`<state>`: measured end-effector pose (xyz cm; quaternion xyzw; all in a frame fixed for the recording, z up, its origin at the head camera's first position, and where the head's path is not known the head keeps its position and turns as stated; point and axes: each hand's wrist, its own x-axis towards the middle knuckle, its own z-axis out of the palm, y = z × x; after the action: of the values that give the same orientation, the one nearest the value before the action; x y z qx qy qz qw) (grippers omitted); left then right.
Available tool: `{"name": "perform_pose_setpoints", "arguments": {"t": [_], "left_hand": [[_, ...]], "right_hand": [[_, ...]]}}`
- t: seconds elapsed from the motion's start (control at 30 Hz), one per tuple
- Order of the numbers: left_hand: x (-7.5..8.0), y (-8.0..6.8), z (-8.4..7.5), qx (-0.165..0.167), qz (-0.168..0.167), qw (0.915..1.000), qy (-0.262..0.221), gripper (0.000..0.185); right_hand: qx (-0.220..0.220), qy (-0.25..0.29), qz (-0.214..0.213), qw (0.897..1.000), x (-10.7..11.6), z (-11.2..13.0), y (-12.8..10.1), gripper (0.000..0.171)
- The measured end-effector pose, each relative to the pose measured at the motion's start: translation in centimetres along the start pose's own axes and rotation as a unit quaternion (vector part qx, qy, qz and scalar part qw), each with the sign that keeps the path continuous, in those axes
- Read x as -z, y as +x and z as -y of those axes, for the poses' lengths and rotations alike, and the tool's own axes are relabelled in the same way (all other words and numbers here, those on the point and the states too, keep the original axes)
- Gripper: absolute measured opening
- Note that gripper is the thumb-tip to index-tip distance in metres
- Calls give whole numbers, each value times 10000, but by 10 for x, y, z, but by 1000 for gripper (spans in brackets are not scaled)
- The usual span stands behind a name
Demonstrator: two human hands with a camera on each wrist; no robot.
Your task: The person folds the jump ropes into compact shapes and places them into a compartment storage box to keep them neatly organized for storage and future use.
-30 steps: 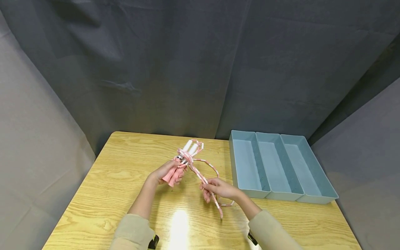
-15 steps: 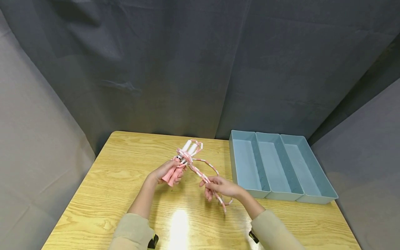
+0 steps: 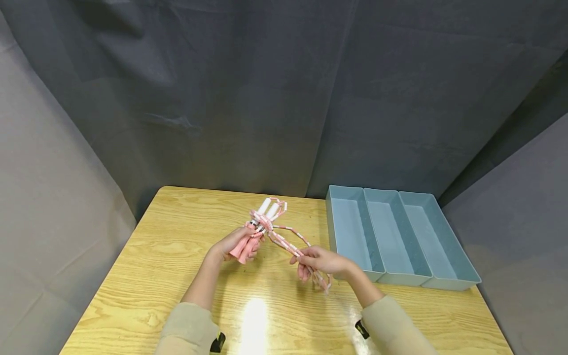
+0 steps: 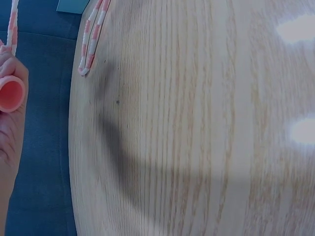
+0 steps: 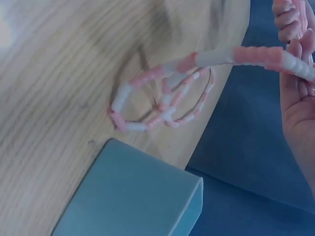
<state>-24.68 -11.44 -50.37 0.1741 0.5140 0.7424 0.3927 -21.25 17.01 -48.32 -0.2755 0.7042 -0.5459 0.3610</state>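
A jump rope [image 3: 266, 223] of pink and white beads hangs between the two hands. My left hand [image 3: 228, 244] grips its two handles together by their pink ends, white ends pointing away; the hollow end of one handle [image 4: 11, 93] faces the left wrist view. Several turns of rope wrap the handles just beyond my fingers. My right hand [image 3: 323, 260] pinches the doubled strands to the right and nearer the body. Past it the beaded loops [image 5: 211, 58] trail down, close over the table.
A wooden table [image 3: 168, 276] lies below both hands. Three blue-grey bins [image 3: 355, 236] stand side by side at the right; a corner of one bin [image 5: 128, 191] shows below the rope in the right wrist view. A dark curtain [image 3: 248, 98] hangs behind the table.
My right hand has moved a little to the right along the strands, and the loose rope end has shifted right and up with it. My left hand stays almost still with the handles.
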Motion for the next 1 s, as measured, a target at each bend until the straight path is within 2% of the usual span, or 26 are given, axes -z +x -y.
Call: {"name": "perform_pose_setpoints", "arguments": {"t": [0.37,0.6,0.83,1.0], "left_hand": [[1,-2,1,-40,-3,10000,8,28],[2,-2,1,31,-45,9999,108,29],[6,1,7,47,109,9999,107,30],[12,6,16,235,-214,9990,327,27]], "right_hand": [[244,-536,-160,9981,6,13,-4,31],[367,-888,-462,9943,8,28,-8,29],[493,-1314,-535,9887,10,41,-8,28],[444,-1587,-612,9844,7,54,-8,26]]}}
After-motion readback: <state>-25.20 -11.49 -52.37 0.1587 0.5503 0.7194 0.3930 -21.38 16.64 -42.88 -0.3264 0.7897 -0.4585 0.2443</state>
